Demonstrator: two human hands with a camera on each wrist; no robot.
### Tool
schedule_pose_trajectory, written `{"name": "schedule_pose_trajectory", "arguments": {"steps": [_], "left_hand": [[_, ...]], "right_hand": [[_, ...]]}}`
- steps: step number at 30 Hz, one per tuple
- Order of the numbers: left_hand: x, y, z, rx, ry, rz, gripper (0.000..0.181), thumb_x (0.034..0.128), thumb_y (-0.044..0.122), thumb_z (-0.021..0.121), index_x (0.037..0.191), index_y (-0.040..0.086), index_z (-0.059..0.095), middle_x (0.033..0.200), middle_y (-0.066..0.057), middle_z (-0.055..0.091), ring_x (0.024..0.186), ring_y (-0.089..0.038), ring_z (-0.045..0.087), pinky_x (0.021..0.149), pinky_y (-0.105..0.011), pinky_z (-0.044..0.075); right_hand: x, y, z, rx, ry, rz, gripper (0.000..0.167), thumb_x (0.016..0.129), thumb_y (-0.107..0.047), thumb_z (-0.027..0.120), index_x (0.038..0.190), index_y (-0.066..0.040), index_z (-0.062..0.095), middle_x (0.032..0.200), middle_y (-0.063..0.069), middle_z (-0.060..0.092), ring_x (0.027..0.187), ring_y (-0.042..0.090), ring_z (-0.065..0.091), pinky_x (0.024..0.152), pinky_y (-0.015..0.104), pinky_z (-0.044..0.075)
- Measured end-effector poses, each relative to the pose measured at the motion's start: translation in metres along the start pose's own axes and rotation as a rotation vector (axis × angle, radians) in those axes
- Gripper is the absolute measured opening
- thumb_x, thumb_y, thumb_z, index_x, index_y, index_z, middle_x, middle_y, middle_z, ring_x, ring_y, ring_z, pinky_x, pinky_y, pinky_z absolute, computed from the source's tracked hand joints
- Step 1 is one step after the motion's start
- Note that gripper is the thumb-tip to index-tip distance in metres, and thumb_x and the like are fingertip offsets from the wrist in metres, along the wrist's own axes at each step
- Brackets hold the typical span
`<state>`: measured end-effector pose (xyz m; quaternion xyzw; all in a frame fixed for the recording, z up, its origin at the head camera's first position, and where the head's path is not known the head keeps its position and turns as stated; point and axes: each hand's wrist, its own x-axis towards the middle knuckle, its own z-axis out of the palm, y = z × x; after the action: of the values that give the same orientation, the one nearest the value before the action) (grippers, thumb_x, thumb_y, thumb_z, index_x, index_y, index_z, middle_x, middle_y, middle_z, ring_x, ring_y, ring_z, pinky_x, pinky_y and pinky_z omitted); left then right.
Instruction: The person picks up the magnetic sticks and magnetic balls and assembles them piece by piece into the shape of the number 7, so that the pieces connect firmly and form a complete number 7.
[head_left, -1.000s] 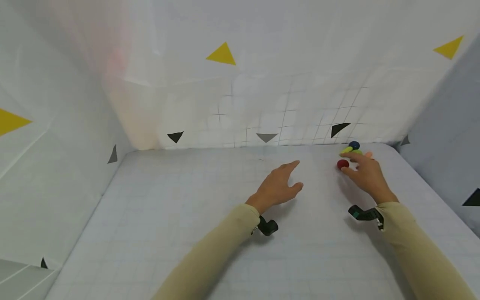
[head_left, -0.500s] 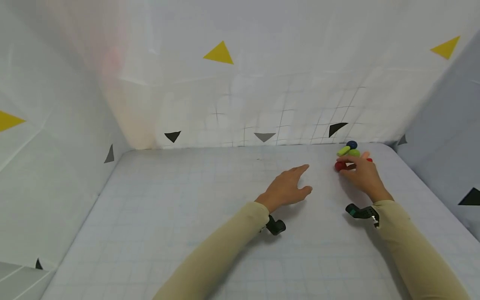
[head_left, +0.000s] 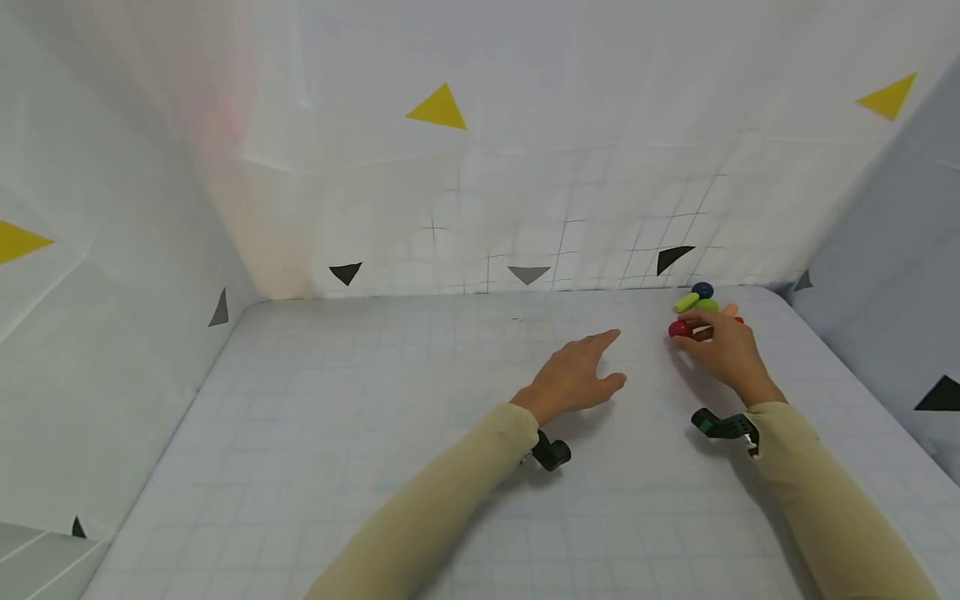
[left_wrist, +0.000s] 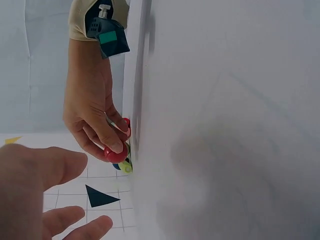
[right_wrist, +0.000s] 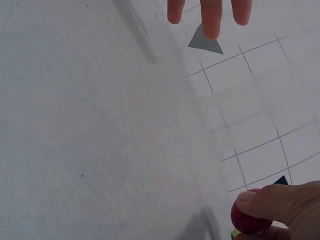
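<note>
My right hand pinches a small round red ball between thumb and fingers, at the far right of the table. In the right wrist view the thumb lies over the red ball, and the left wrist view also shows the red ball in those fingers. Just beyond the hand lie a yellow-green oblong piece, a dark blue round piece and a green round piece. My left hand hovers left of the right one, fingers extended and thumb apart, holding nothing.
A pinkish piece and another red piece show partly behind the right hand. The white table meets a white sheet wall at the back, and a grey wall stands to the right. Yellow and dark triangles mark the walls.
My right fingers have closed in on the red ball, which has shifted slightly in view. My left hand has moved a little to the right. The pieces behind show more.
</note>
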<state>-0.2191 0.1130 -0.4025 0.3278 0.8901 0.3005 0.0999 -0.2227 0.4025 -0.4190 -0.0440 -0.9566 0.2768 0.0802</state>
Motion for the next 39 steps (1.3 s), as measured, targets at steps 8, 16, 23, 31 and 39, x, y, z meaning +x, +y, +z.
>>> {"name": "schedule_pose_trajectory", "arguments": {"steps": [8,16,23,31,39], "left_hand": [[-0.006,-0.004,-0.010,-0.016,0.022,-0.016,0.068,0.1041,0.040,0.060,0.165,0.028,0.032,0.163,0.005,0.039,0.147,-0.016,0.038,0.117,-0.035,0.034],[-0.016,-0.011,-0.018,-0.009,0.065,-0.019,0.067,0.1046,0.039,0.060,0.165,0.027,0.032,0.162,0.003,0.040,0.147,-0.018,0.038,0.117,-0.037,0.034],[-0.031,-0.020,-0.028,-0.019,0.106,-0.014,0.068,0.1042,0.037,0.060,0.165,0.025,0.032,0.164,0.002,0.038,0.149,-0.020,0.035,0.119,-0.039,0.031],[-0.045,-0.031,-0.037,-0.018,0.155,0.025,0.066,0.1045,0.035,0.059,0.164,0.024,0.033,0.164,0.001,0.038,0.149,-0.021,0.035,0.119,-0.043,0.030],[-0.060,-0.038,-0.043,0.004,0.199,0.007,0.065,0.1048,0.033,0.059,0.164,0.022,0.034,0.163,0.000,0.039,0.149,-0.023,0.035,0.119,-0.045,0.031]], "right_hand": [[-0.007,-0.017,-0.004,0.031,0.032,-0.013,0.050,0.097,-0.022,0.077,0.135,0.005,0.059,0.120,0.031,0.065,0.110,0.047,0.060,0.079,0.053,0.057],[-0.017,-0.044,-0.005,0.082,0.069,-0.084,0.046,0.098,-0.026,0.077,0.133,-0.001,0.063,0.122,0.025,0.066,0.107,0.042,0.065,0.078,0.041,0.060],[-0.022,-0.068,-0.006,0.121,0.074,-0.150,0.046,0.097,-0.026,0.077,0.135,-0.003,0.063,0.122,0.022,0.067,0.104,0.039,0.068,0.071,0.014,0.050],[-0.028,-0.091,-0.002,0.156,0.091,-0.231,0.043,0.096,-0.025,0.079,0.130,-0.003,0.065,0.116,0.021,0.070,0.098,0.039,0.071,0.072,0.010,0.048],[-0.028,-0.114,0.007,0.188,0.094,-0.298,0.036,0.095,-0.020,0.080,0.124,-0.004,0.067,0.112,0.017,0.071,0.093,0.034,0.072,0.072,0.008,0.047]]}}
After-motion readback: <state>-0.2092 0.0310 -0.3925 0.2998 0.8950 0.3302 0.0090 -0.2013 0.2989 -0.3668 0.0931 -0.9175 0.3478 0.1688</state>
